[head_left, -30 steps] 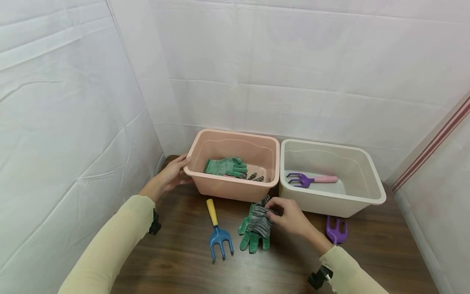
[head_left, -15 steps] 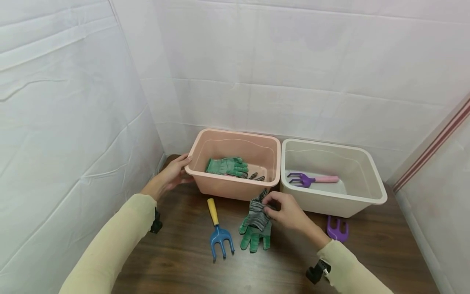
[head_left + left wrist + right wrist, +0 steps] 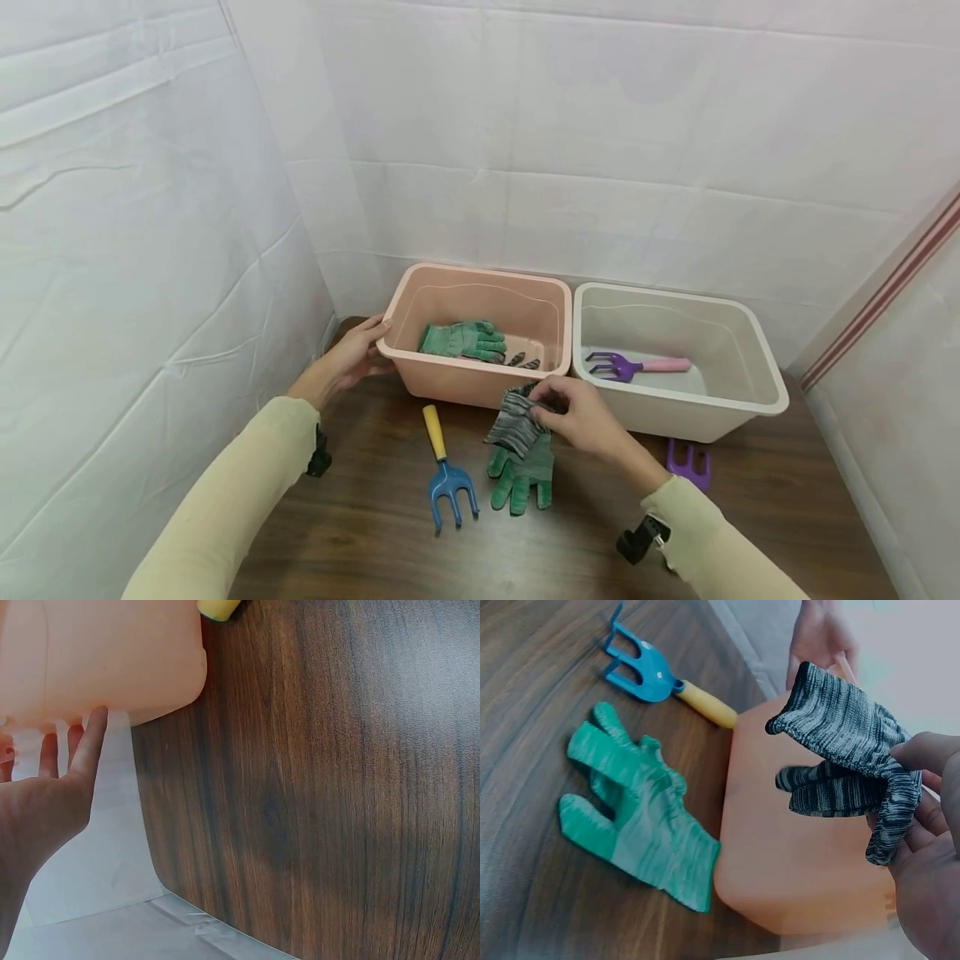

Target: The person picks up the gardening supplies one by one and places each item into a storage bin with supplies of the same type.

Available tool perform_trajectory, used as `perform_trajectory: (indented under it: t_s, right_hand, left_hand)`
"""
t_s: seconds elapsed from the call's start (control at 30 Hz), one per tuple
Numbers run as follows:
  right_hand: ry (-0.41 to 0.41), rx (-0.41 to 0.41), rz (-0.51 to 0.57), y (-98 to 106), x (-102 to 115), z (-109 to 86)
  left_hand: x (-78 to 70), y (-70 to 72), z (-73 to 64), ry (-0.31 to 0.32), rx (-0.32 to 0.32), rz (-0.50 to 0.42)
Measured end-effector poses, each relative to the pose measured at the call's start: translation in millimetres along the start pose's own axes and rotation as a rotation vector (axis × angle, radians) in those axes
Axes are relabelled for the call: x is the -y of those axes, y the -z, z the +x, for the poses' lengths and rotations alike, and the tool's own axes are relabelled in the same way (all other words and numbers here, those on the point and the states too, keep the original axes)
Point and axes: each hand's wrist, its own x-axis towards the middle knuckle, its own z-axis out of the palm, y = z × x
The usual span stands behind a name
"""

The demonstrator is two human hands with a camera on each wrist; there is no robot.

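My right hand [image 3: 577, 417] pinches a grey-and-black striped knit glove [image 3: 513, 423] in front of the pink bin [image 3: 480, 388]. In the right wrist view this glove [image 3: 844, 724] hangs from the thumb and fingers, its cuff facing away from the hand. Below it, a green glove [image 3: 521, 482] lies flat on the table. At the bin's left end, my left hand [image 3: 348, 354] rests against the wall and rim. The left wrist view shows extended fingers [image 3: 90, 746] touching the bin. Inside the bin are another green glove [image 3: 461, 339] and striped fingertips of a glove.
Left of the green glove lies a blue hand fork [image 3: 448, 483] with a yellow handle. A beige bin [image 3: 652, 412] stands beside the pink one, holding a purple cultivator [image 3: 618, 367] with a pink handle. Another purple fork [image 3: 688, 468] is partly hidden by the right forearm. White sheets enclose the table [image 3: 360, 517].
My right hand has lifted the striped glove off the green one, up toward the pink bin, uncovering more of the green glove. My left hand stays at the bin's end.
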Motion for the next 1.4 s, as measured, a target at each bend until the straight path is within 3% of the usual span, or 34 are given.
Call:
perform_trajectory:
  t_s: [0.33, 0.7, 1.2, 1.4]
  right_hand:
    - [0.038, -0.024, 0.014, 1, 8, 10.6]
    - [0.136, -0.083, -0.010, 3, 18, 28.6]
    - [0.078, -0.092, 0.053, 7, 29, 51.0]
    - [0.143, -0.110, -0.006, 14, 36, 62.3]
  left_hand:
    - [1.9, 1.9, -0.8, -0.018, 0.012, -0.010]
    - [0.6, 3.5, -1.7, -0.027, 0.022, -0.008]
    - [2.7, 5.6, -3.0, -0.026, 0.032, -0.013]
    - [1.4, 5.1, -4.2, -0.036, 0.034, -0.011]
